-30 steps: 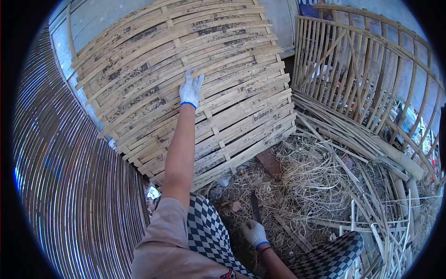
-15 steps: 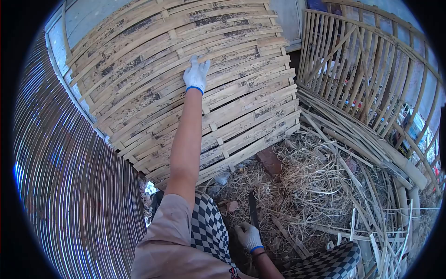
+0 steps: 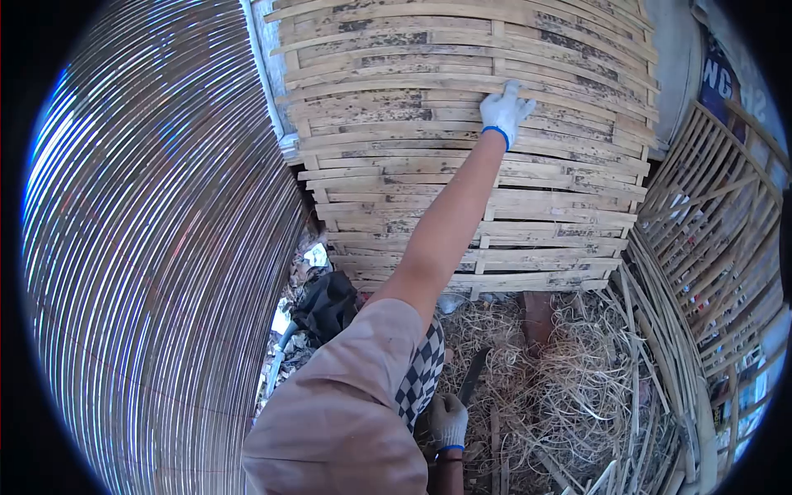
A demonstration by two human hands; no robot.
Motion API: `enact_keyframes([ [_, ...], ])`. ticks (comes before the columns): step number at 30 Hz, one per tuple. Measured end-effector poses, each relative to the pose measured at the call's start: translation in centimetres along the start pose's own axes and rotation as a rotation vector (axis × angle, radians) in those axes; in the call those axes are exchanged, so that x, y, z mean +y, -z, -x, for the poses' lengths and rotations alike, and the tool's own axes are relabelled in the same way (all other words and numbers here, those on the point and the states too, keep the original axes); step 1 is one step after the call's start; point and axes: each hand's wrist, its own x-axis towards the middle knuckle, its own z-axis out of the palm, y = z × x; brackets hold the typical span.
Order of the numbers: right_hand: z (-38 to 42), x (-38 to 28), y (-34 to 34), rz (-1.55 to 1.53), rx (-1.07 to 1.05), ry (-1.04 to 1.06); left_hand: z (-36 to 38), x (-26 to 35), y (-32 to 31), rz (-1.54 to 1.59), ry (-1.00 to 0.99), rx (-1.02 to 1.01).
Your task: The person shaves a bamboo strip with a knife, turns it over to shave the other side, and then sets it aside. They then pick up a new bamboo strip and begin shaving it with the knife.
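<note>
My left hand (image 3: 506, 114), in a white glove with a blue cuff, reaches up and rests against a woven bamboo panel (image 3: 371, 140). Its fingers are spread on the flat slats and hold nothing. Dark specks mark many of the slats. Low down, beside the checkered cloth (image 3: 418, 381) over my leg, my right hand (image 3: 449, 421) is gloved too and closed at the base of a long dark knife (image 3: 473, 376). The blade points up and away over the shavings; the handle is hidden in the hand.
A curtain of thin strips (image 3: 165, 272) fills the left side. Curly bamboo shavings (image 3: 577, 371) cover the ground, with a reddish brick-like block (image 3: 538, 318) among them. Long bamboo poles (image 3: 672, 355) and a slatted bamboo frame (image 3: 701, 223) stand right. A black bag (image 3: 326, 304) lies left.
The view has swung left, so the panel and both hands sit further right in it. My left hand stays on the panel, and the knife stays in my right hand, its blade now tilted more rightward.
</note>
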Motion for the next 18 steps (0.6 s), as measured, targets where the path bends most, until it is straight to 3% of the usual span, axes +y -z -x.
enact_keyframes([
  [5,0.0,0.0,0.3,-0.026,-0.032,-0.069,0.1,-0.2,-0.3,0.042,-0.005,0.033],
  [10,0.7,-2.0,0.3,0.020,0.003,-0.002,-0.2,-0.5,-0.4,0.099,0.011,0.069],
  [15,0.7,-2.4,0.4,0.041,-0.030,-0.081,0.5,-1.0,-2.3,0.139,0.022,0.271],
  [17,0.9,-2.2,0.4,0.053,0.017,-0.033,-2.2,-3.2,0.1,0.186,0.006,0.170],
  [18,0.9,-1.9,0.4,0.052,0.028,-0.035,-2.4,-3.5,-0.6,0.128,0.005,0.279],
])
